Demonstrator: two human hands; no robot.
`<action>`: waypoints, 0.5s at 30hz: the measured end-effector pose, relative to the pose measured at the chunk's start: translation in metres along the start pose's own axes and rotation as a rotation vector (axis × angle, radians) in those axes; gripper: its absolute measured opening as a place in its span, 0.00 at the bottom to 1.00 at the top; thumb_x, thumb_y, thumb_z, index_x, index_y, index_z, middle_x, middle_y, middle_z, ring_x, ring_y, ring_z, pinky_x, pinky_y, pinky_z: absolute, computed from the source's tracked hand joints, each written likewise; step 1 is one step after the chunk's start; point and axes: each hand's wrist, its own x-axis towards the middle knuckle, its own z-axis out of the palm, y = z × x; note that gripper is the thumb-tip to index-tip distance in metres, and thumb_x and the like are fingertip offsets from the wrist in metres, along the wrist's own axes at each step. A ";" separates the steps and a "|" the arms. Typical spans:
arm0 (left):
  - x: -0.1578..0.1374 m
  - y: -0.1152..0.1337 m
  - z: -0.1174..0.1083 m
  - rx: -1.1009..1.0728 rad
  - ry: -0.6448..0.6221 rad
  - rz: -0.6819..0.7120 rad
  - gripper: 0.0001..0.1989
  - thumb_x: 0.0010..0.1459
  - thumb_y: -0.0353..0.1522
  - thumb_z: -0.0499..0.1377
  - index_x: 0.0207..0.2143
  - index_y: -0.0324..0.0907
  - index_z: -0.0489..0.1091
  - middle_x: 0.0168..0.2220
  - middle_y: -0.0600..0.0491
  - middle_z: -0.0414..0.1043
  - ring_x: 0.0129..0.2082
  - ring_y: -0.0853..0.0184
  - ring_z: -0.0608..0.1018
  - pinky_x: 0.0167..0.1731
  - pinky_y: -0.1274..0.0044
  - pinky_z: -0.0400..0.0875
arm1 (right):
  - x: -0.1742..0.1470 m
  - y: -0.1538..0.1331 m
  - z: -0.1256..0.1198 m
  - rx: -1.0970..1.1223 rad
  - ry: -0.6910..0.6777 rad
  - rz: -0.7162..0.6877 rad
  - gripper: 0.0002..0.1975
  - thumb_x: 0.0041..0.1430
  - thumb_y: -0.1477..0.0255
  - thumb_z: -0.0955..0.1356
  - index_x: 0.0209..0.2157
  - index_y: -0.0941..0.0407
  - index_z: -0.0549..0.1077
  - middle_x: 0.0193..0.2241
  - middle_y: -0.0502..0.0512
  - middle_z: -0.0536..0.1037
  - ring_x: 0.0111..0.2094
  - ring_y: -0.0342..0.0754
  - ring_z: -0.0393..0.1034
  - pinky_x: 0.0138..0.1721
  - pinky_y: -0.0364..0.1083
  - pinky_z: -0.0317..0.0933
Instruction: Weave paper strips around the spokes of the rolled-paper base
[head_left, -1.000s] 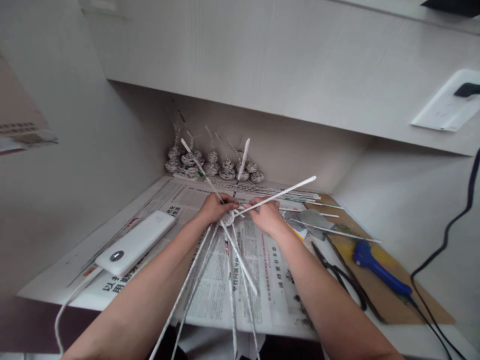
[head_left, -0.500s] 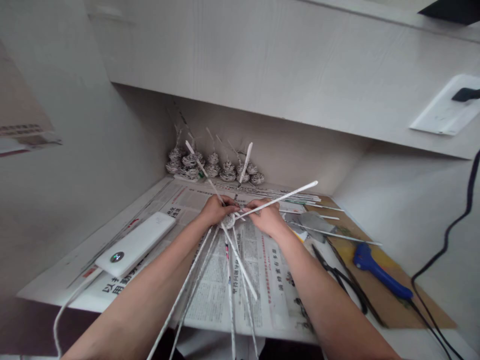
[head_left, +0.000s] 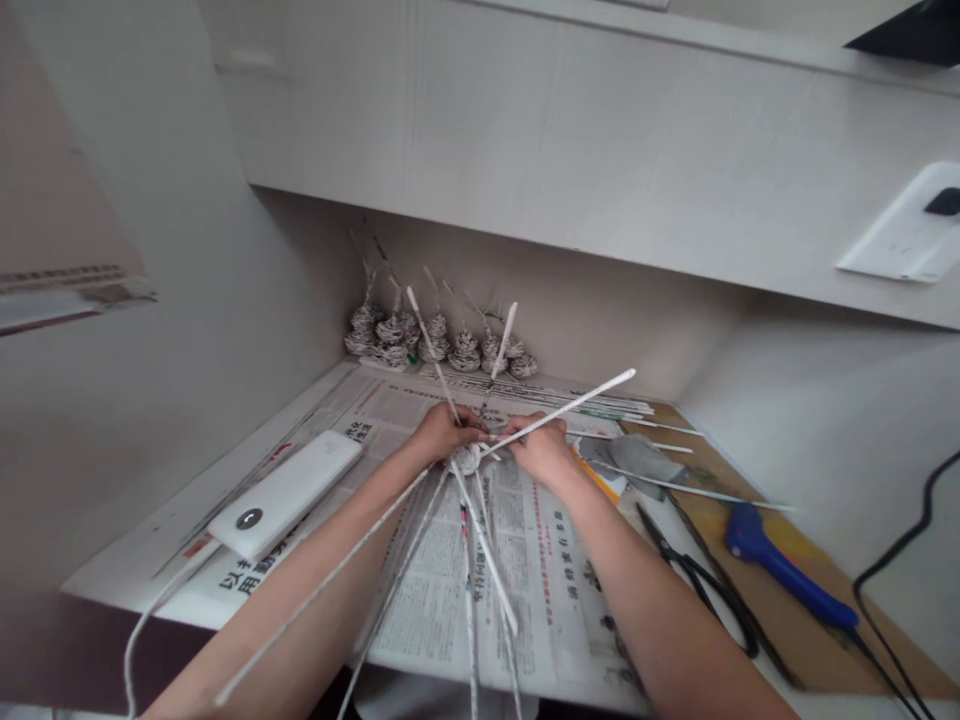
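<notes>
**Trainee:** Where is the workpiece located?
**Instructor:** The workpiece, a round hub of coiled white printed paper (head_left: 466, 459) with slim rolled-paper rods (head_left: 561, 411) radiating from it, is at the dial centre, with 12 o'clock at the far side. It is above a table (head_left: 112, 582) covered with printed newspaper sheets (head_left: 424, 610).
**Trainee:** State of the hands?
**Instructor:** The left hand (head_left: 444, 432), at 10 o'clock, pinches the hub's far edge beside one rod. The right hand (head_left: 540, 447), at 3 o'clock, has thumb and fingers pressed together on a narrow paper strand (head_left: 494, 437); the finer detail is too small to tell.
**Trainee:** Surrounding items?
**Instructor:** Gourd-shaped woven-paper pieces (head_left: 433, 342) stand in a row between 11 and 1 o'clock. A white oblong device with a round dark display (head_left: 300, 480) lies toward 9 o'clock. Black-handled scissors (head_left: 701, 583) lie at 4 o'clock, beside a blue glue gun (head_left: 796, 577) on brown cardboard (head_left: 847, 655).
</notes>
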 end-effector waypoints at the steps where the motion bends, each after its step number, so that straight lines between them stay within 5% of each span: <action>1: 0.000 -0.001 0.000 -0.005 -0.006 -0.006 0.13 0.38 0.38 0.67 0.26 0.38 0.78 0.23 0.52 0.76 0.23 0.68 0.72 0.25 0.78 0.63 | 0.000 0.000 0.000 -0.015 0.002 0.002 0.06 0.57 0.70 0.68 0.29 0.53 0.77 0.31 0.52 0.81 0.40 0.52 0.69 0.46 0.51 0.49; 15: 0.000 -0.004 -0.004 0.124 -0.036 -0.028 0.11 0.39 0.39 0.66 0.21 0.39 0.75 0.19 0.55 0.71 0.21 0.70 0.68 0.22 0.80 0.57 | 0.002 0.007 -0.002 -0.145 -0.096 0.015 0.11 0.62 0.65 0.64 0.34 0.54 0.76 0.34 0.57 0.80 0.41 0.54 0.71 0.45 0.50 0.53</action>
